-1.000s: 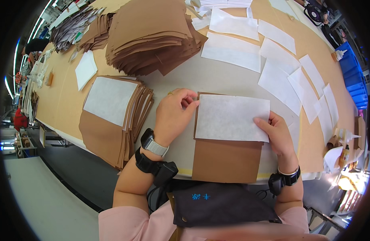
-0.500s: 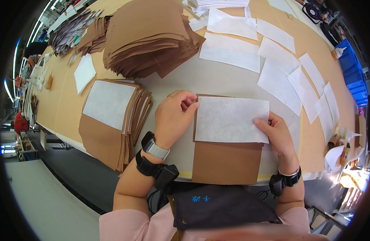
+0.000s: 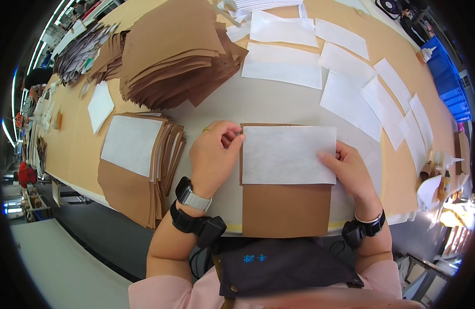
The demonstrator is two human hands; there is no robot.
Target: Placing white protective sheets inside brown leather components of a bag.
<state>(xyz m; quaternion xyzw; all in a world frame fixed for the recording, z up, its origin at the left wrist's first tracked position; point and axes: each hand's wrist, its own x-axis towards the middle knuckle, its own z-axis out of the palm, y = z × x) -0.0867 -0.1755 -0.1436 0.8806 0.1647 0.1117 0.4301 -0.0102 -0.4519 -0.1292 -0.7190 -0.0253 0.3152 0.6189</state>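
Observation:
A white rectangular sheet [image 3: 284, 154] lies over the upper part of a brown flat panel [image 3: 286, 211] at the table's near edge. A narrow brown margin shows along the sheet's top and left. My left hand [image 3: 215, 152], fingers curled, pinches at the sheet's upper left corner; its fingertips are partly hidden. On the opposite side, my right hand [image 3: 350, 167] grips the sheet's right edge, thumb on top and the other fingers behind. The sheet's right edge sticks out slightly past the panel below.
To the left stands a stack of brown panels [image 3: 124, 190] topped with a white sheet. Behind it rises a taller brown pile [image 3: 168, 46]. Loose white sheets [image 3: 281, 64] spread across the far and right table. Glue bottles [image 3: 443, 159] and a blue bin [image 3: 443, 77] are at right.
The view has shifted, so most things appear a little farther left. Both hands keep their places at the sheet's sides, and the sheet's right edge sits slightly closer to the panel's edge.

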